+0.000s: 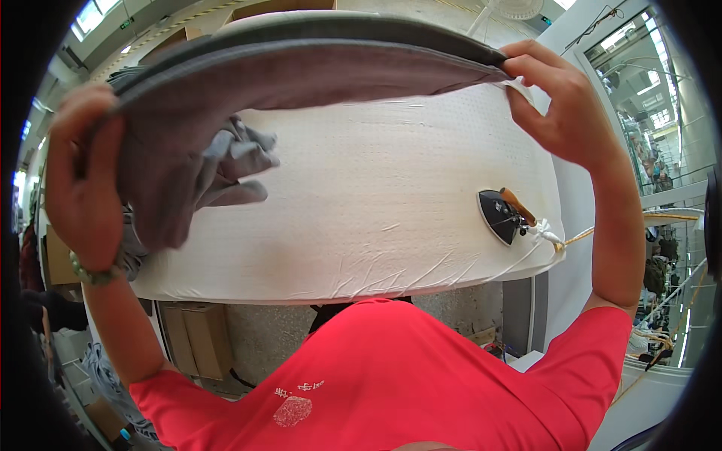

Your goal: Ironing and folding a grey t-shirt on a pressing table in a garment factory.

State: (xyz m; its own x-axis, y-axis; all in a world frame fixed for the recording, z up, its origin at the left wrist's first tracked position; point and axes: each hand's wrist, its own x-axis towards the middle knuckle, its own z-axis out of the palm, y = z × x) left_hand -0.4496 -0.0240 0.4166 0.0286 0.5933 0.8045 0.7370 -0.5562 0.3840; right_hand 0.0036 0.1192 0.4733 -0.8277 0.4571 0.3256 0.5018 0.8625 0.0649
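You have a big piece of soft clothing (301, 71), dusky purple with a dark grey-green top edge, stretched out between your two hands. Your left hand (89, 180) is curled tight around one end, by the left edge of the ironing table (361, 218). Your right hand (560, 105) pinches the other end between thumb and fingers, up by the far right corner. The long top edge runs through the air along the far edge of the table, and the left end hangs down low over the table's left side. I can't tell what kind of clothing it is. A bunched bit of grey cloth (244, 154) pokes out below it, and I can't tell if the two are joined. The iron (500, 216) sits near the right edge, toward the near right corner, with its handle pointing up to the far side and its cord (587, 234) going off that edge. It looks like you are at the spreading-out step, before any ironing. The next move seems to call for keeping both ends pulled even, laying the piece down flat on the white cover, and smoothing it, well away from the iron.
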